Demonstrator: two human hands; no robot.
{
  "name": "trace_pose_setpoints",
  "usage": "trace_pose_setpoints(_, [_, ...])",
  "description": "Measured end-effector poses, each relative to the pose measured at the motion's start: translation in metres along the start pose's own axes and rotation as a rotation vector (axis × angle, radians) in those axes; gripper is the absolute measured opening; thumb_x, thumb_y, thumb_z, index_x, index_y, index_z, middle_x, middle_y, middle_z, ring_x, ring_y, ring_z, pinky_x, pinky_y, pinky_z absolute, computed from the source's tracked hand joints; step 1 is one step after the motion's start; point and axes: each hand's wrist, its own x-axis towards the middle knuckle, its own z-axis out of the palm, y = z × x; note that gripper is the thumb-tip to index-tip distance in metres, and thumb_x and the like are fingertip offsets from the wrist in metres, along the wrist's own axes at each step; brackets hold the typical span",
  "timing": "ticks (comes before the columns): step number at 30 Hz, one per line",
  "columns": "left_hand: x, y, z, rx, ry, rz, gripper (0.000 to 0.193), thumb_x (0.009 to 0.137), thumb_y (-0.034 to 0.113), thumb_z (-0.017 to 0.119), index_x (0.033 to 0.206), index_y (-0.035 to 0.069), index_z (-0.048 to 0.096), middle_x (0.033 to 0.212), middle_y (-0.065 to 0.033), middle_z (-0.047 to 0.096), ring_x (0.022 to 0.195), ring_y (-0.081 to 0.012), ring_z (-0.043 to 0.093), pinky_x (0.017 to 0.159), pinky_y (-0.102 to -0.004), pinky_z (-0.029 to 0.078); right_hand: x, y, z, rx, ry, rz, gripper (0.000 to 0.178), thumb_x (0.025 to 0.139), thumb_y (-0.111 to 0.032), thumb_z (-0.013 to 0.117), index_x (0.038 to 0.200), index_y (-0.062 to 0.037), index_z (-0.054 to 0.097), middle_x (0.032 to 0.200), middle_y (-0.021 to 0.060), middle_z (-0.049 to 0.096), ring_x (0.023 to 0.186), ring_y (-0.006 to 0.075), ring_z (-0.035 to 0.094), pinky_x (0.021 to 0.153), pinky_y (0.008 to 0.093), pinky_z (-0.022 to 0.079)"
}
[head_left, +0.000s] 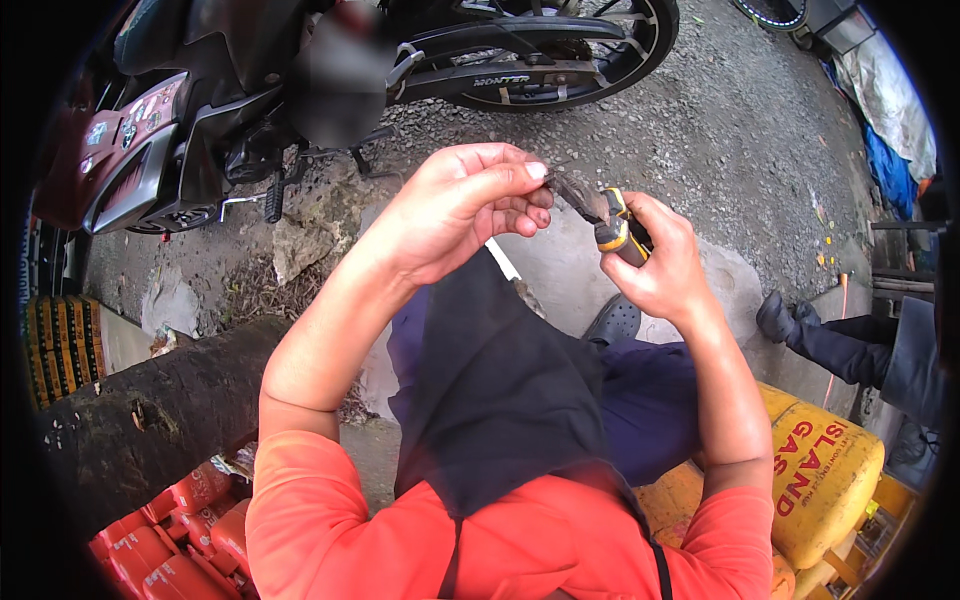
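Observation:
My right hand (pixel 665 255) is closed around a pair of pliers (pixel 622 236) with yellow and black handles and dark, worn jaws. The jaws point up and left toward my left hand (pixel 478 195). Thumb and forefinger of that hand are pinched together just beside the jaw tips, and a thin dark wire-like piece (pixel 562 162) sticks out there. Its kind is too small to make out. Both hands are raised above my lap, over a black apron (pixel 500 400).
A motorcycle (pixel 230 110) stands at the far left, its wheel (pixel 640 50) over gravel. A dark log (pixel 160 420) and red gas cylinders (pixel 185 540) lie left of me; yellow gas cylinders (pixel 825 470) are at my right. Another person's leg (pixel 840 345) reaches in from the right.

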Motion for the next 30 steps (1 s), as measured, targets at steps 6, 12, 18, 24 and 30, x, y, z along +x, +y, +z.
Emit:
trace_pose_setpoints(6, [0.003, -0.018, -0.004, -0.154, -0.034, 0.07, 0.012, 0.094, 0.011, 0.059, 0.098, -0.001, 0.058, 0.091, -0.0115, 0.064, 0.082, -0.0176, 0.063, 0.075, -0.0288, 0.051, 0.0, -0.004, 0.006, -0.051, 0.01, 0.043, 0.026, 0.066, -0.006, 0.066, 0.086, -0.0002, 0.051, 0.073, 0.0151, 0.051, 0.067, 0.035, 0.056, 0.062, 0.0399, 0.044])
trace_pose_setpoints(12, [0.008, -0.032, 0.001, -0.266, -0.038, 0.172, 0.006, 0.094, 0.008, 0.054, 0.092, 0.003, 0.056, 0.089, -0.0092, 0.063, 0.082, -0.0183, 0.061, 0.076, -0.0313, 0.049, 0.002, -0.003, 0.013, -0.122, 0.091, -0.012, 0.025, 0.068, -0.006, 0.068, 0.087, -0.0006, 0.053, 0.075, 0.016, 0.053, 0.069, 0.0369, 0.057, 0.061, 0.041, 0.045])
trace_pose_setpoints(18, [0.007, -0.033, 0.011, -0.322, -0.024, 0.217, 0.007, 0.094, 0.007, 0.053, 0.088, 0.004, 0.054, 0.089, -0.0088, 0.062, 0.081, -0.0182, 0.061, 0.075, -0.0327, 0.049, 0.004, 0.006, 0.014, -0.36, 0.226, -0.135, 0.03, 0.064, -0.007, 0.071, 0.09, -0.0035, 0.056, 0.082, 0.0144, 0.059, 0.076, 0.035, 0.061, 0.065, 0.0418, 0.049])
trace_pose_setpoints(24, [0.008, -0.021, 0.009, -0.191, -0.208, 0.152, 0.014, 0.096, 0.013, 0.055, 0.104, 0.002, 0.057, 0.099, -0.009, 0.063, 0.09, -0.021, 0.064, 0.079, -0.0343, 0.052, 0.01, 0.005, -0.008, -0.012, -0.034, -0.063, 0.032, 0.063, -0.007, 0.068, 0.093, -0.003, 0.059, 0.085, 0.013, 0.061, 0.079, 0.0343, 0.062, 0.069, 0.0407, 0.049])
trace_pose_setpoints(30, [0.001, -0.025, 0.013, 0.764, -0.009, 0.876, 0.019, 0.09, -0.002, 0.062, 0.109, -0.005, 0.062, 0.107, -0.0152, 0.065, 0.094, -0.0239, 0.068, 0.081, -0.0336, 0.056, 0.0, 0.005, -0.013, 0.34, -0.247, 0.071, 0.022, 0.065, -0.01, 0.066, 0.082, -0.0029, 0.054, 0.075, 0.0054, 0.053, 0.067, 0.0191, 0.051, 0.063, 0.0345, 0.043])
